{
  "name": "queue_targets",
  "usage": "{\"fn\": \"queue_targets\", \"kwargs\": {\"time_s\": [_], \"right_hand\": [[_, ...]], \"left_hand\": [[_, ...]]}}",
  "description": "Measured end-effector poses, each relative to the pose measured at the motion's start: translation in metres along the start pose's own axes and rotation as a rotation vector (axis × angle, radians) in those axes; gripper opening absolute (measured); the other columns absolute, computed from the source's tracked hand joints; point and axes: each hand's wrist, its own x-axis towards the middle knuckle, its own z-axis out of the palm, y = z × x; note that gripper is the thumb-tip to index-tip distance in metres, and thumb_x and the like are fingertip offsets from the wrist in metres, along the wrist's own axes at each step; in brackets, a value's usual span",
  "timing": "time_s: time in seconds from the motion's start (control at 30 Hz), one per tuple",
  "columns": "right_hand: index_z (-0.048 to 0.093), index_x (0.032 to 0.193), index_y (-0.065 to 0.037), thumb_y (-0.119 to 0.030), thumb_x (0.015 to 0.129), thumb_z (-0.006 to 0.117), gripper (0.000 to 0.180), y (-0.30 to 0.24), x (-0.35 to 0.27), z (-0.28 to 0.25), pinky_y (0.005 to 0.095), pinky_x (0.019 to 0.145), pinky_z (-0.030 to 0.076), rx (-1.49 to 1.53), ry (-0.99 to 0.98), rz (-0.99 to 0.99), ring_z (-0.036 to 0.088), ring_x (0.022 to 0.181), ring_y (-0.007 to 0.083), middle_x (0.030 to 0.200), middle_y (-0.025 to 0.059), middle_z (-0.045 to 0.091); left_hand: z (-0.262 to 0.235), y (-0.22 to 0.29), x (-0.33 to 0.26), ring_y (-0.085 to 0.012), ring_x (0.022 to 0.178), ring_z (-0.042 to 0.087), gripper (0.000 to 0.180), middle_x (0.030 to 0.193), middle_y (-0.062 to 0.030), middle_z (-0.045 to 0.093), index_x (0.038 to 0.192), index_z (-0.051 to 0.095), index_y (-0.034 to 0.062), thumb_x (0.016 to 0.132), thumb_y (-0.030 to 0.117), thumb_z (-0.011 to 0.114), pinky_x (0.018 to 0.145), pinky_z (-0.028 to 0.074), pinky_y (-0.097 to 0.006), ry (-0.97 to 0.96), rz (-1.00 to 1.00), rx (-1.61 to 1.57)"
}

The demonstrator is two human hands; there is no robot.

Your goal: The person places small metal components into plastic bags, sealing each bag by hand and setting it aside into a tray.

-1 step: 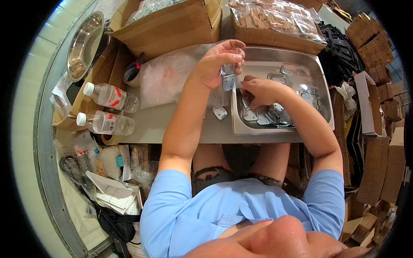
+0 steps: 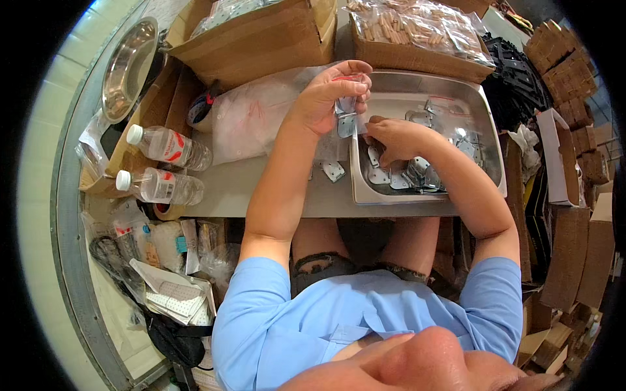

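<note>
My left hand point(image 2: 334, 98) is raised at the tray's left rim, its fingers closed round a small clear plastic bag point(image 2: 362, 122). A shiny metal bracket point(image 2: 347, 125) shows through the film below the fingers. Over the left part of the steel tray point(image 2: 493, 130) is my right hand point(image 2: 405, 138), palm down. Its fingers are bent near the bag's edge, with the thumb apart from them; the fingertips are partly hidden. Beneath it lie several loose metal brackets point(image 2: 379, 176). Another bracket point(image 2: 333, 171) rests on the table outside the tray.
A large clear plastic bag point(image 2: 244, 124) lies left of the tray. Two water bottles point(image 2: 173, 148) lie further left, near a tape roll point(image 2: 199, 114). Cardboard boxes point(image 2: 261, 49) stand behind, one point(image 2: 417, 57) holding bagged wooden dowels. Black parts point(image 2: 512, 72) are heaped beyond the tray.
</note>
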Motion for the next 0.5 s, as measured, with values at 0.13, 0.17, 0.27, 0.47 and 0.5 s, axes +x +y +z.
{"fn": "queue_targets", "kwargs": {"time_s": [0.13, 0.17, 0.27, 0.47, 0.5], "right_hand": [[0.056, 0.098, -0.001, -0.012, 0.056, 0.075, 0.048, 0.001, -0.001, -0.009, 0.0397, 0.076, 0.047, 0.070, -0.052, 0.076, 0.061, 0.086, 0.0339, 0.090, 0.0174, 0.064], [0.056, 0.099, -0.001, -0.012, 0.054, 0.076, 0.050, 0.002, -0.002, -0.010, 0.0397, 0.075, 0.047, 0.138, 0.006, 0.081, 0.061, 0.085, 0.0335, 0.088, 0.0167, 0.064], [0.059, 0.101, 0.000, -0.013, 0.053, 0.076, 0.053, 0.001, -0.003, -0.007, 0.0393, 0.073, 0.048, 0.156, -0.253, 0.052, 0.062, 0.085, 0.0319, 0.086, 0.0165, 0.064], [0.062, 0.094, -0.001, -0.016, 0.053, 0.076, 0.045, -0.029, -0.005, 0.000, 0.0400, 0.071, 0.048, -0.079, -0.380, 0.011, 0.062, 0.085, 0.0308, 0.086, 0.0147, 0.064], [0.062, 0.092, -0.002, -0.015, 0.054, 0.076, 0.043, -0.029, -0.005, 0.000, 0.0400, 0.071, 0.048, -0.068, -0.376, 0.026, 0.062, 0.085, 0.0305, 0.087, 0.0143, 0.064]], "left_hand": [[-0.001, -0.003, 0.003, -0.0128, 0.073, 0.053, 0.036, 0.082, -0.0035, 0.053, 0.107, 0.052, 0.0044, 0.074, 0.004, 0.065, 0.062, 0.047, -0.027, -0.011, -0.053, 0.022], [0.000, -0.004, 0.004, -0.0128, 0.073, 0.052, 0.036, 0.082, -0.0035, 0.053, 0.107, 0.052, 0.0049, 0.074, 0.004, 0.065, 0.062, 0.047, -0.027, -0.018, -0.067, 0.014], [0.002, -0.002, 0.003, -0.0130, 0.073, 0.052, 0.036, 0.082, -0.0036, 0.053, 0.107, 0.052, 0.0056, 0.074, 0.003, 0.065, 0.062, 0.046, -0.027, -0.034, -0.063, 0.018], [0.001, -0.006, 0.002, -0.0113, 0.070, 0.057, 0.038, 0.083, -0.0039, 0.056, 0.106, 0.052, 0.0027, 0.072, 0.005, 0.068, 0.059, 0.048, -0.026, -0.031, -0.046, 0.008], [0.002, -0.007, 0.002, -0.0113, 0.070, 0.057, 0.038, 0.083, -0.0039, 0.056, 0.106, 0.052, 0.0027, 0.072, 0.005, 0.068, 0.059, 0.048, -0.026, -0.026, -0.039, 0.008]]}}
